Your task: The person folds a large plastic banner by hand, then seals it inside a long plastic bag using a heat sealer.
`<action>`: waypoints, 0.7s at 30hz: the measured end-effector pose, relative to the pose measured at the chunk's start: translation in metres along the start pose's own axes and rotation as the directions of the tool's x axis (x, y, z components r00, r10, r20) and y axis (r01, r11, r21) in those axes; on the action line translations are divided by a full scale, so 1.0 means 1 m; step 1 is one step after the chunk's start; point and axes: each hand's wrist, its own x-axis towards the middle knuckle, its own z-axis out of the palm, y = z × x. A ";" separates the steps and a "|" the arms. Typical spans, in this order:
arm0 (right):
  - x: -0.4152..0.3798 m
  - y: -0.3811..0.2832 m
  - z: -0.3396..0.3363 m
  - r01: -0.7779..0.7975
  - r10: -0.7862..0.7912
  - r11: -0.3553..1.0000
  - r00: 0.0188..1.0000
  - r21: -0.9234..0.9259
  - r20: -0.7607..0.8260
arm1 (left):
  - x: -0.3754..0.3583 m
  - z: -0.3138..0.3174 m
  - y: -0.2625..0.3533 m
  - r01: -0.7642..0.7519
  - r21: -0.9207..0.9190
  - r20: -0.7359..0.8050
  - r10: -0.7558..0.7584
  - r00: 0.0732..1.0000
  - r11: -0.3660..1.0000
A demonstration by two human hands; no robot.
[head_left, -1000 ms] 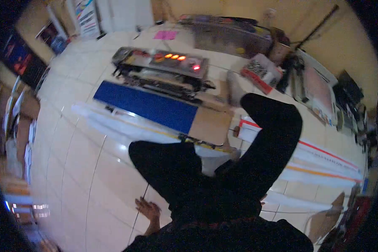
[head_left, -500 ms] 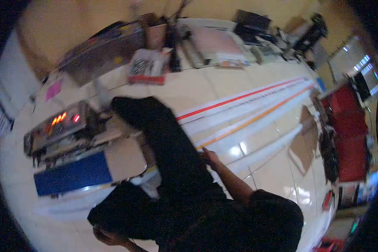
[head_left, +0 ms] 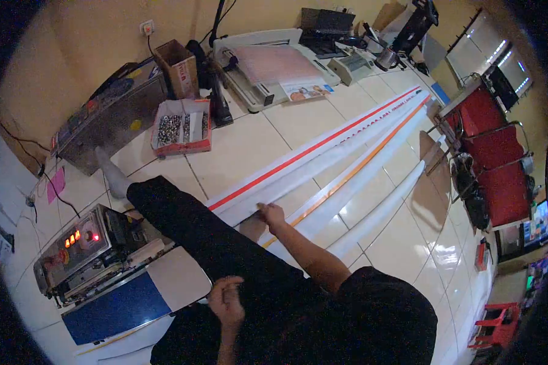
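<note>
My left hand [head_left: 227,302] is raised over my dark trouser leg, beside the sealing machine's pale board [head_left: 181,277]. Its fingers are loosely curled and somewhat apart, with nothing visible in them. Across my thigh, my right hand [head_left: 272,218] has its fingers closed at the near end of a long white strip. This strip with a red stripe [head_left: 323,144] lies stretched over the floor, some dark lettering along it. Beside it lies another white strip with an orange stripe [head_left: 353,172]. The sealing machine [head_left: 73,243] has lit orange digits and a blue panel [head_left: 119,304].
A red and white box of small metal pieces [head_left: 179,126] sits beyond my foot. Behind it stand a cardboard box [head_left: 178,67] and a paper cutter [head_left: 256,91]. Red chairs [head_left: 493,158] line the right side. A rolled white strip [head_left: 383,210] lies on the tiles [head_left: 402,255].
My left hand has risen from beside my lower leg to above the thigh. My right hand has shifted from the orange-striped strip toward the red-striped one. The view has turned and sharpened.
</note>
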 end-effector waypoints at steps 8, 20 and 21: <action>-0.104 -0.144 -0.070 0.239 -0.258 0.956 0.962 0.170 0.096 | 0.039 0.042 -0.020 0.632 -0.419 0.457 -0.450 0.767 0.653; 0.027 0.063 0.043 -0.319 0.445 0.840 0.868 -0.439 0.219 | -0.002 -0.013 -0.038 0.712 -0.276 0.299 -0.646 0.702 0.646; 0.015 0.046 0.047 -0.332 0.407 0.903 0.866 -0.274 0.290 | -0.004 -0.019 -0.039 0.702 -0.337 0.269 -0.650 0.710 0.627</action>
